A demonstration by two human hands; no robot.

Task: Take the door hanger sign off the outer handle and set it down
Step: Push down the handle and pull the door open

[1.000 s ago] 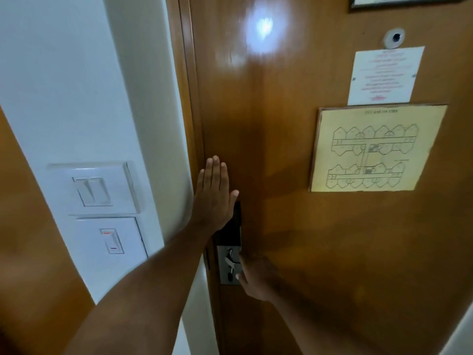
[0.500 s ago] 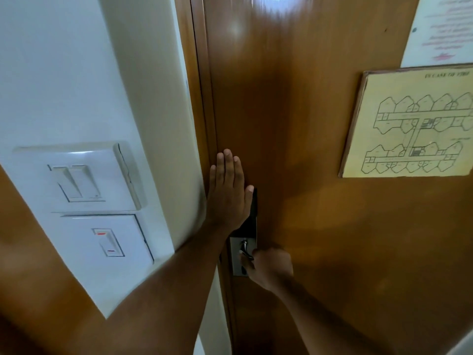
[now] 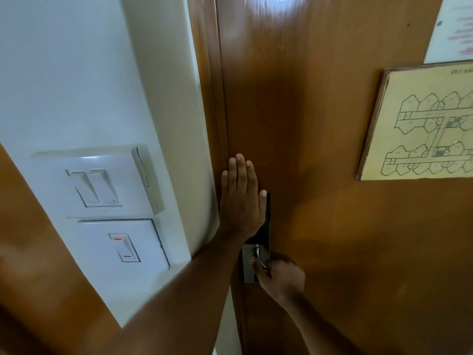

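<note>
Fingers (image 3: 239,172) of my left hand (image 3: 242,203) lie straight and pressed together, flat on the door (image 3: 320,149).
My right hand (image 3: 281,279) curls its fingers around the handle (image 3: 257,254) on the lock plate (image 3: 249,267), below the left. The hanger sign is nowhere in view. 2 switch plates (image 3: 102,206) sit on the wall at left.

The brown wooden door (image 3: 320,124) carries a framed yellow floor plan (image 3: 419,124) and a white notice (image 3: 453,29) at upper right, with a metal lock plate (image 3: 249,272) and lever handle (image 3: 257,254) near its left edge.
</note>
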